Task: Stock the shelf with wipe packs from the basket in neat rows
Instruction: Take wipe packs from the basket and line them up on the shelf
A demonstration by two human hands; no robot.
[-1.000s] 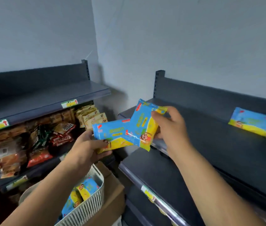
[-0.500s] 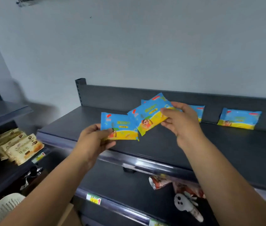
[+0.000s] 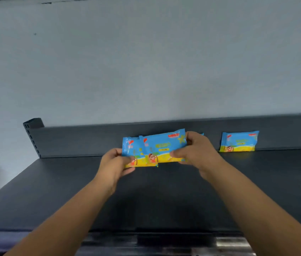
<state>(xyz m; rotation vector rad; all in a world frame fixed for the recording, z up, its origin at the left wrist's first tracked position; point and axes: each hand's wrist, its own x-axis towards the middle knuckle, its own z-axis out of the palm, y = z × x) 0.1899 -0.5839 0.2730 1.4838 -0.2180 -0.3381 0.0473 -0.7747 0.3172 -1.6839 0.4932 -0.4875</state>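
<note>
The head view looks down on a wide dark shelf with a low back panel; above its middle the left hand pinches the lower left corner of one blue-and-yellow wipe pack, while the right hand clamps the right end of a second pack overlapping the first. Both are held upright, faces forward, likely to line up with the shelved pack leaning on the panel, well right of the grip. The basket is out of view.
</note>
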